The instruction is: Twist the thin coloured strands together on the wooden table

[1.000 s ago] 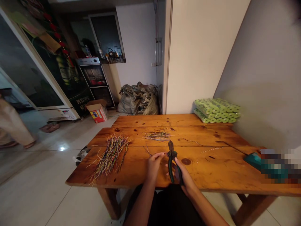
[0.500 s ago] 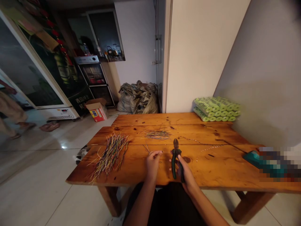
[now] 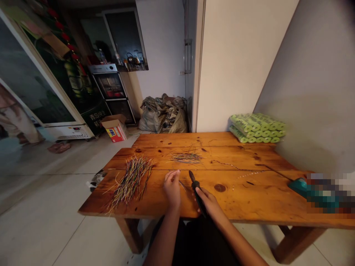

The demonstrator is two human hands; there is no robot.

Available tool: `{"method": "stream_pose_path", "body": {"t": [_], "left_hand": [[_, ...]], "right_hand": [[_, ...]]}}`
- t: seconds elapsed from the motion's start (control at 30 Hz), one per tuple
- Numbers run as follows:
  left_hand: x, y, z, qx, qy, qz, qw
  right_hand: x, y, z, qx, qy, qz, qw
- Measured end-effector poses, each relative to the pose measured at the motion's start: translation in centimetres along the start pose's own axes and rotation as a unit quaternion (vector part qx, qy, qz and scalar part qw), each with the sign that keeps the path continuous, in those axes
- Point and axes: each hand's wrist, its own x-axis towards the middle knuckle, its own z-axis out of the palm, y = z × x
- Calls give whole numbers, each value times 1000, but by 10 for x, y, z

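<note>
- Working at a wooden table, a heap of multicoloured cut wires lying left of the hands
- Swinging the diagonal cutters leftward, right hand wrapping its fingers round the handles
- Holding the left hand just beside them, fingertips pressing together, pinching something too thin to tell

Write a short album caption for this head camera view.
Right hand grips side cutters; coloured wire pieces lie piled on a wooden table.
</note>
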Motion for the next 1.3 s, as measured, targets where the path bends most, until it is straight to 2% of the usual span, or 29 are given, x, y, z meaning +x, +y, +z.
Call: {"method": "stream_pose_path", "body": {"t": [0.17,0.4,0.73,1.03,1.3], "left_hand": [[-3,4,3,-8,-29,5,1000],[-6,4,4,1,-57,10,998],[-7,3,4,17,-61,14,998],[-8,2,5,33,-91,24,995],[-8,2,2,33,-72,15,997]], "right_hand": [[-4,-6,1,-33,-19,-20,999],[-1,-2,0,-16,-13,-16,1000],[-2,-1,0,-30,-11,-17,999],[-1,0,1,-32,1,-26,999],[-1,2,-2,-22,16,-14,1000]]}}
